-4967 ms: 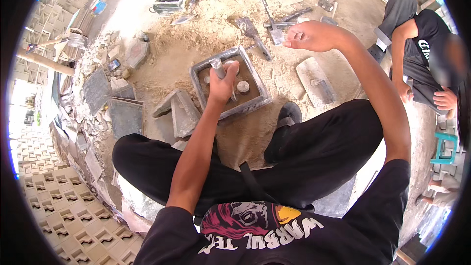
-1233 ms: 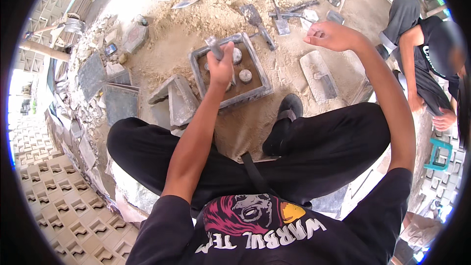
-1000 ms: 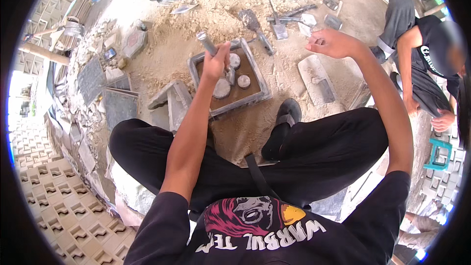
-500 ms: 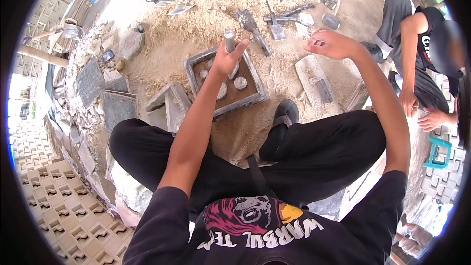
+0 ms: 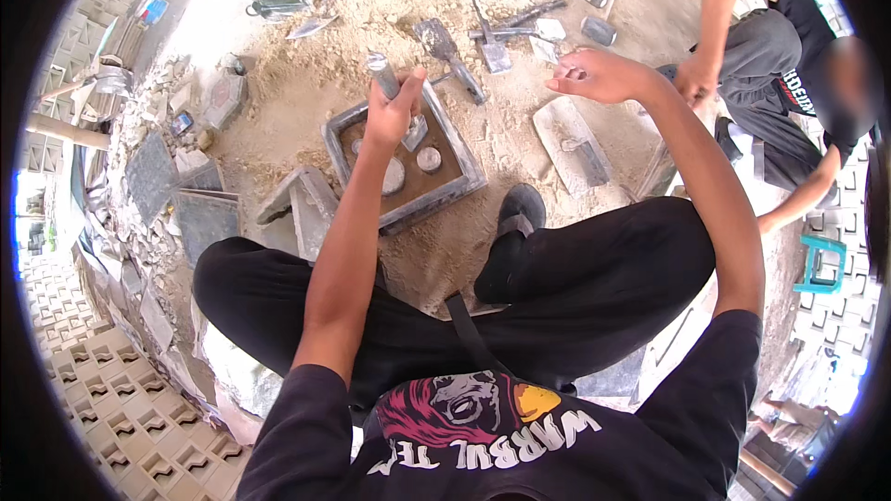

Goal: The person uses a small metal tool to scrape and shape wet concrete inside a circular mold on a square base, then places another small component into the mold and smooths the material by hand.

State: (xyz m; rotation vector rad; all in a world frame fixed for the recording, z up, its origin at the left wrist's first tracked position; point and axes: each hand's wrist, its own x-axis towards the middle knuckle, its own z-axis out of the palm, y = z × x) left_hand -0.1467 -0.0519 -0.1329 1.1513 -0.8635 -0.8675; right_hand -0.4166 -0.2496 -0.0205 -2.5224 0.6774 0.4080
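Observation:
In my left hand [image 5: 394, 111] is a small trowel with a grey cylindrical handle [image 5: 381, 74]; its metal blade [image 5: 415, 134] shows beside my fingers. Both are above a square grey frame [image 5: 436, 203] holding brown sand [image 5: 418, 187]. Round pale discs lie on that sand, one of them a small disc [image 5: 429, 160] to the right of my wrist. My forearm partly covers the frame's left side. To the right, my right hand [image 5: 603, 76] hovers above the ground with its fingers curled in; pale dust shows on them, and what they hold is hidden.
A pale rectangular block [image 5: 571, 148] lies right of the frame. Beyond it are a flat scoop [image 5: 436, 37], a hammer-like tool [image 5: 492, 34] and a dark cylinder [image 5: 599, 32]. Slabs and rubble [image 5: 153, 176] line the left. A co-worker [image 5: 789, 46] sits at the right near a teal stool [image 5: 820, 264].
The whole view has shifted slightly, moving the scene left. The trowel handle in my left hand has tilted to the left. The co-worker has leaned and moved both arms apart.

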